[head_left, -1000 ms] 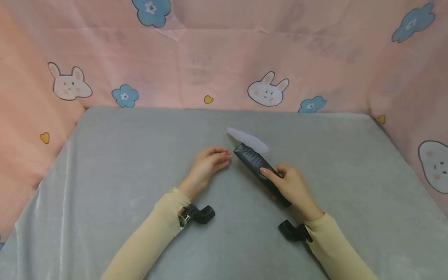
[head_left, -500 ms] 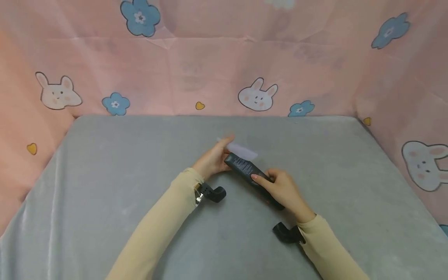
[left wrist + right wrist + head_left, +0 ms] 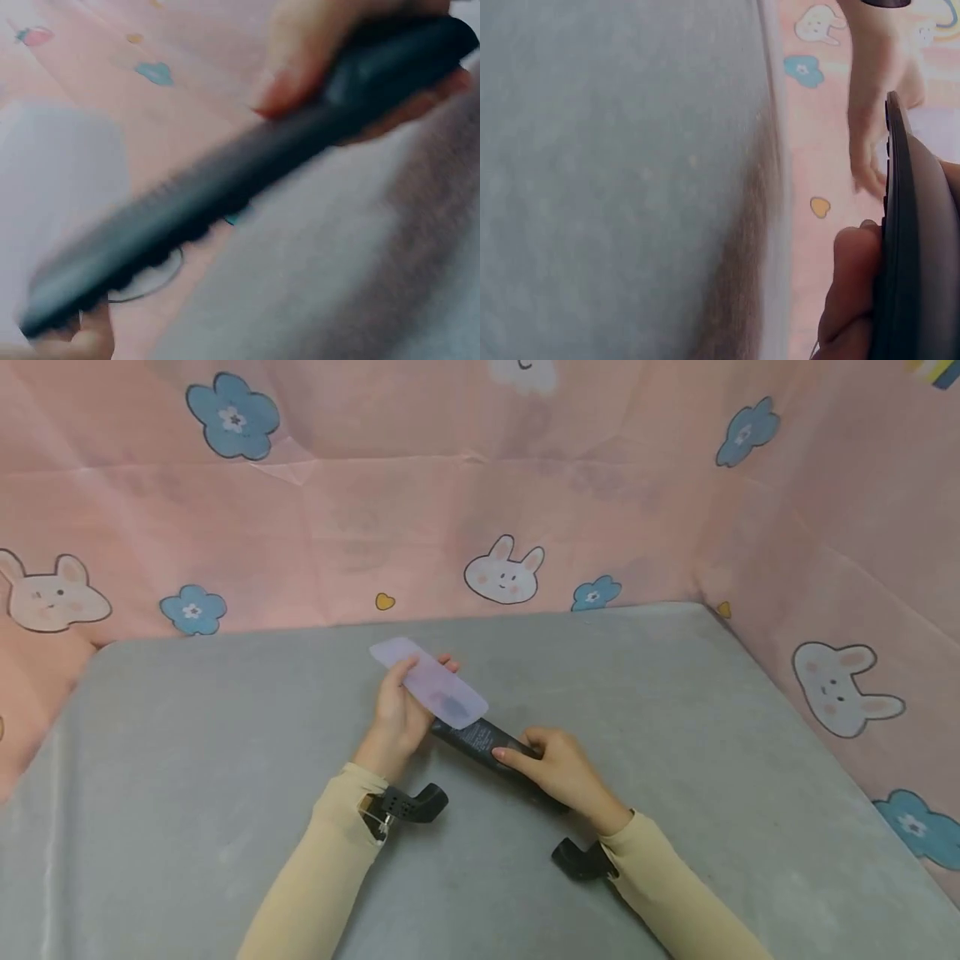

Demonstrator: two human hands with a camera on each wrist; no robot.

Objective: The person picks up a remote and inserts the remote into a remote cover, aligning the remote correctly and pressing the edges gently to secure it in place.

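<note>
My right hand (image 3: 558,768) grips a black remote control (image 3: 480,743), thumb on its back, where small pale print shows. Bumpy buttons line the remote's underside in the left wrist view. A pale lilac, translucent cover (image 3: 431,681), long with rounded corners, is pinched in my left hand (image 3: 393,714), thumb on the near face and fingers behind. The cover's lower end overlaps the remote's far end in the head view, and a dark patch shows through it there. The left fingers (image 3: 90,330) appear beneath that end of the remote in the left wrist view.
Grey cloth (image 3: 187,777) covers the table under both hands. A pink curtain (image 3: 360,527) with rabbits and flowers hangs behind and at the sides. Black camera mounts (image 3: 416,803) stick out from both wrists.
The left hand has reached up to the cover and taken hold of it. The cover has turned its broad face to the head view. The right hand keeps its grip on the remote.
</note>
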